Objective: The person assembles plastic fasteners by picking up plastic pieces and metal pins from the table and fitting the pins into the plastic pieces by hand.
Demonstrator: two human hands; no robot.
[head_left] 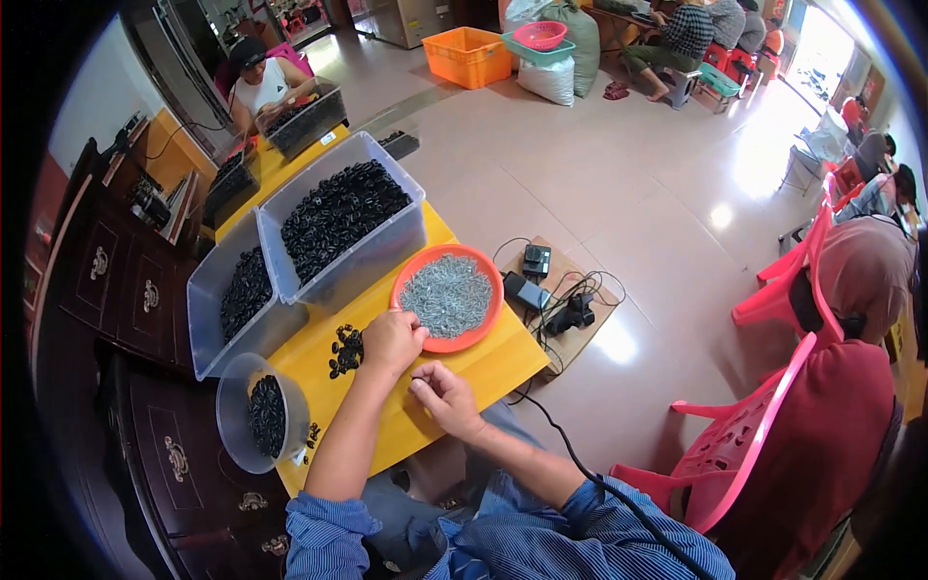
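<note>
My left hand (391, 340) is closed at the near-left rim of an orange bowl (498, 300) full of thin silvery metal pins (447, 292). Whatever its fingertips hold is hidden. Just right of it, over the yellow table (406, 425), my right hand (447, 398) pinches a small dark piece between thumb and forefinger, too small to make out clearly. A loose pile of small black oval parts (346, 352) lies left of my left hand. Beyond, a large clear bin (411, 208) holds many similar black parts (338, 217).
Left stand another clear bin (208, 338) and a round clear tub (232, 416), both with black parts. A dark wooden cabinet (145, 338) borders the table. To the right are a board with cables and devices (570, 300) and pink chairs (715, 445). A person (266, 87) works across the table.
</note>
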